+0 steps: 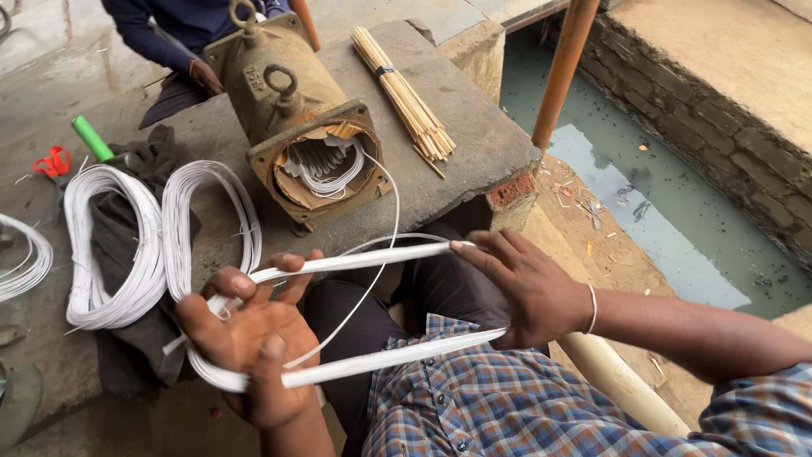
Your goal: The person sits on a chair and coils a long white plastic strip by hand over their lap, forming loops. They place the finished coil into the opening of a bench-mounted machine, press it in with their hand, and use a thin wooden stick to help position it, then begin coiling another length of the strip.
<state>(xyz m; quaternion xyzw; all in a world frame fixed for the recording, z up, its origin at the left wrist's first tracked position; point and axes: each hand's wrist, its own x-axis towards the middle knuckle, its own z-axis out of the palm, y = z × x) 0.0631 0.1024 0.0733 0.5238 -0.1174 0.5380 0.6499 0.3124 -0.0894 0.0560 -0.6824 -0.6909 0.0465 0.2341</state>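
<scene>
White wire coil point(355, 364) stretched in both hands' closed grip; motor housing point(296, 127) holds wire windings point(326, 161).

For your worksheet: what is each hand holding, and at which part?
Both hold one elongated loop of white wire strands: the left hand grips its rounded left end, the right hand stretches its right end from inside.

Smooth white wire coil point(355, 364), rusty metal motor housing point(279, 93)
</scene>
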